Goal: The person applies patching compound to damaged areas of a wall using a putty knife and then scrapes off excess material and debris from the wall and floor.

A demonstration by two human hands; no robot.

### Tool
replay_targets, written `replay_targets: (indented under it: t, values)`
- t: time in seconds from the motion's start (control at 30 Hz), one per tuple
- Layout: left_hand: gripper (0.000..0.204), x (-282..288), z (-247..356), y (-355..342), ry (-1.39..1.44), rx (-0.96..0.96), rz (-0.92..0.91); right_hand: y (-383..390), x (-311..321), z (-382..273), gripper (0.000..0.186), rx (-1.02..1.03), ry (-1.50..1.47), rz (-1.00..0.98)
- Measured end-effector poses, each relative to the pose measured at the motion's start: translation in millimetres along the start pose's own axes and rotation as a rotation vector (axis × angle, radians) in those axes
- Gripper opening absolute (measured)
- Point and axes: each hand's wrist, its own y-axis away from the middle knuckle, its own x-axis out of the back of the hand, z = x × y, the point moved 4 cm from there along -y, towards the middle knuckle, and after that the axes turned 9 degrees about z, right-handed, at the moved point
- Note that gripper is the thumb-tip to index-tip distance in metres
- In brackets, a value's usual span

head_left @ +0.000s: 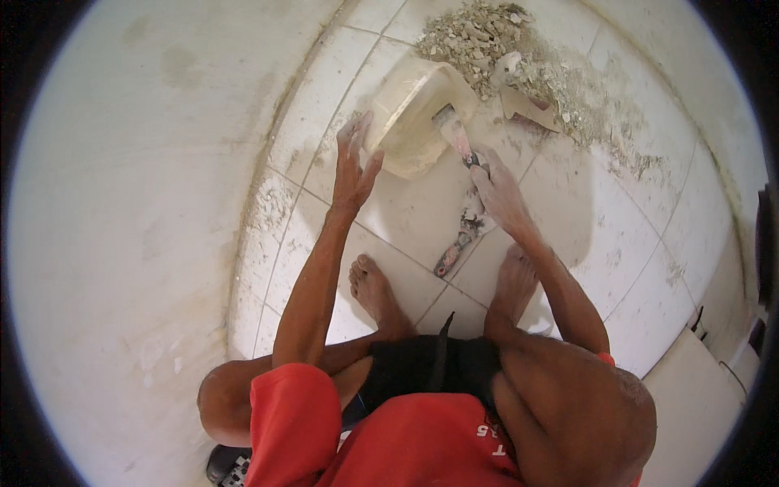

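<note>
One scraper (pixel 457 135) in the right hand (pixel 501 191): grips it by the handle, probably to leave the blade free and well clear of the skin. Points that blade forward and slightly left, toward the mouth of a see-through plastic tub (pixel 412 134); hard to tell whether touching it. On the tiled floor (pixel 389 213), ahead of the feet (pixel 377 294), the tub itself, apparently tipped with its mouth toward the right hand, perhaps to give the blade easy access.

Holds the left hand (pixel 355 161) open, grasping nothing, thumb out, just beside the tub's left rim, likely close enough to steady it. Cannot tell whether in contact.

Between tub and feet, a second scraper (pixel 449 259), lying loose with its handle toward the body, seemingly for easy reach; grit around its blade end. Beyond the tub, a heap of rubble (pixel 475 36), perhaps grouped to confine the loose bits, with finer crumbs spreading right. At its near edge, a flat brownish piece (pixel 527 110), just beside the tub.

Squats with bare feet apart and knees wide, probably for balance and to bring both hands low.
</note>
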Motion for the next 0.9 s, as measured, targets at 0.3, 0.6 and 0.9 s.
replay_targets:
  t: [0.3, 0.6, 0.9]
  values:
    - [0.088, 2, 13, -6, 0.174, 0.273, -0.237, -35, -9, -4, 0.042, 0.508, 0.541, 0.264]
    - [0.095, -3, 15, -2, 0.265, 0.426, -0.269, -3, -49, 43, 0.056, 0.523, 0.85, -0.102]
    - [0.092, -4, 18, -9, 0.175, 0.388, -0.282, -31, -29, 42, 0.062, 0.453, 0.85, 0.027]
